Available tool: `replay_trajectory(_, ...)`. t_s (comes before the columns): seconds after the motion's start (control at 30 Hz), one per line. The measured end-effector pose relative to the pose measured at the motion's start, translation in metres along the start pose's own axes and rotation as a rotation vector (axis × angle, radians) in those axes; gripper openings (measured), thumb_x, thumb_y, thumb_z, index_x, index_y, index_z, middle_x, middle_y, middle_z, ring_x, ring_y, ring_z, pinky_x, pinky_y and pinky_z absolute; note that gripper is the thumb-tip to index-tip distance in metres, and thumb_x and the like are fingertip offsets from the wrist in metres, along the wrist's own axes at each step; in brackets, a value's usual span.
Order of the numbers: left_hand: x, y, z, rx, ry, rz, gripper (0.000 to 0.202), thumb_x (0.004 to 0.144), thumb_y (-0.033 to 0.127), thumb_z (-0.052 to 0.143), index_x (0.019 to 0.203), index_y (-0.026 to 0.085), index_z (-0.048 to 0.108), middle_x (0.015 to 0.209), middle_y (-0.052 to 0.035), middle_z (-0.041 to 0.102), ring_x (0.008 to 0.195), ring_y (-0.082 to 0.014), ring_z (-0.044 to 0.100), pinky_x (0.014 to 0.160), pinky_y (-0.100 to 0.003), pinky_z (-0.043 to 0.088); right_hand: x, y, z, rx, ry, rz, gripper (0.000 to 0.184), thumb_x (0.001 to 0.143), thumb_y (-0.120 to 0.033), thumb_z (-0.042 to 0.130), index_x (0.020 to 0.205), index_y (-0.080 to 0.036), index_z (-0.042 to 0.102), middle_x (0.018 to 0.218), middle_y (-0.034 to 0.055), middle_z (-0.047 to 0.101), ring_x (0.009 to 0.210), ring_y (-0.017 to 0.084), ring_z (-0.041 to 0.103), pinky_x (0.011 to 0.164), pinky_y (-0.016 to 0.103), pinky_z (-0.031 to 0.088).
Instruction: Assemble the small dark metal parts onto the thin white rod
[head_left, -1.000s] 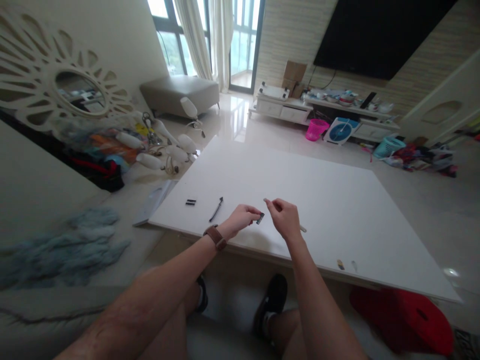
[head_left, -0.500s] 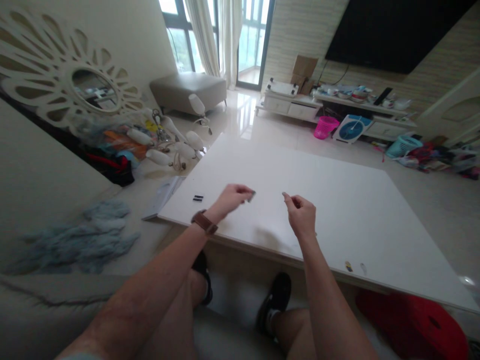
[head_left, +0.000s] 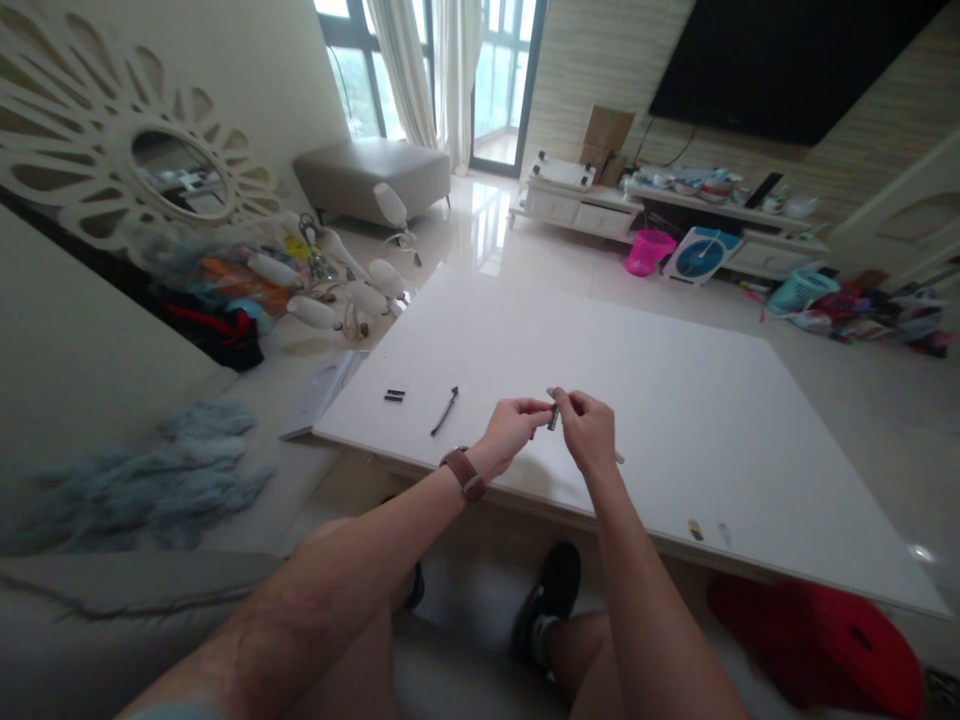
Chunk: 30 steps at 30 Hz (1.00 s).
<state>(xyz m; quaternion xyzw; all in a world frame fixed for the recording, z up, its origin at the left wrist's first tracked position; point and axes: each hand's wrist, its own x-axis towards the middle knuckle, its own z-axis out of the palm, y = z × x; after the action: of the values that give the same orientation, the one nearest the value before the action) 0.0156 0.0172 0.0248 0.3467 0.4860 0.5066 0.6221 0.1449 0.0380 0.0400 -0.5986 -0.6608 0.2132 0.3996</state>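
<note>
Both hands over the near part of the white desk (head_left: 675,390). Left hand (head_left: 511,434): grip pinching a small dark strip (head_left: 553,418), held up between the hands. Right hand (head_left: 589,432): fingertips pressed on a small pale piece (head_left: 551,391); contact with strip unclear. Step, I judge: working piece against strip. Calls for steady left pinch, fine right-hand alignment. To the left: thin black rod (head_left: 445,411), two black bars (head_left: 394,396).

A TV (head_left: 787,65) hangs on the wall (head_left: 592,60) above a white cabinet (head_left: 552,207); a pink basket (head_left: 649,254) and fan (head_left: 703,259) stand before it; leftward, a chandelier (head_left: 313,312) lies near a mirror (head_left: 180,175), an ottoman (head_left: 371,172) near curtains (head_left: 406,75)
</note>
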Motion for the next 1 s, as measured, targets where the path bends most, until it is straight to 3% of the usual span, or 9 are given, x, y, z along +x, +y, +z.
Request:
replay_trajectory(0.2,0.002,0.008,-0.024,0.025,0.049,0.002,0.020,0.066,0.026,0.077,0.081,0.012,0.076,0.069,-0.0027,0.065,0.056,-0.0079,0.040,0.056,-0.026,0.031,0.001,0.005,-0.004,0.017,-0.059,-0.004,0.049,0.092,-0.056,0.055,0.067,-0.017,0.070,0.051,-0.0026,0.049,0.054,0.013,0.041,0.056,0.029,0.029)
replay_trajectory(0.37,0.005,0.015,-0.031,-0.001,0.122,0.025,0.021,0.065,0.026,0.078,0.082,0.012,0.076,0.073,-0.0038,0.068,0.060,-0.0085,0.045,0.060,-0.026,0.035,-0.002,0.005,-0.003,-0.100,-0.264,-0.082,0.045,0.090,-0.052,0.059,0.061,-0.019,0.068,0.051,-0.0018,0.052,0.052,0.013,0.042,0.055,0.030,0.026)
replay_trajectory(0.57,0.007,0.014,-0.031,0.070,0.127,0.035,0.022,0.067,0.026,0.077,0.083,0.012,0.076,0.068,-0.0022,0.066,0.057,-0.0084,0.042,0.058,-0.026,0.033,-0.001,0.003,-0.002,0.010,-0.117,-0.072,0.049,0.093,-0.056,0.053,0.069,-0.018,0.073,0.053,-0.0010,0.054,0.054,0.013,0.043,0.057,0.028,0.030)
replay_trajectory(0.77,0.008,0.011,-0.032,0.098,0.130,0.049,0.022,0.067,0.028,0.078,0.083,0.012,0.076,0.074,-0.0047,0.068,0.060,-0.0096,0.046,0.058,-0.026,0.034,-0.002,0.005,-0.002,-0.016,-0.410,-0.126,0.051,0.090,-0.058,0.057,0.066,-0.016,0.074,0.049,-0.0026,0.049,0.053,0.012,0.039,0.054,0.028,0.026)
replay_trajectory(0.93,0.009,0.013,-0.033,0.131,0.116,0.034,0.023,0.070,0.027,0.075,0.088,0.012,0.076,0.074,-0.0047,0.068,0.058,-0.0090,0.043,0.056,-0.026,0.031,-0.002,0.004,-0.002,0.039,-0.220,-0.098,0.048,0.091,-0.056,0.055,0.071,-0.016,0.074,0.052,-0.0027,0.049,0.054,0.012,0.040,0.055,0.028,0.028)
replay_trajectory(1.0,0.008,0.013,-0.033,0.136,0.119,0.035,0.023,0.069,0.026,0.076,0.087,0.012,0.076,0.075,-0.0052,0.068,0.060,-0.0094,0.045,0.057,-0.025,0.032,-0.002,0.004,-0.002,0.018,-0.339,-0.110,0.049,0.091,-0.056,0.055,0.068,-0.017,0.073,0.051,-0.0032,0.047,0.053,0.012,0.039,0.054,0.028,0.027)
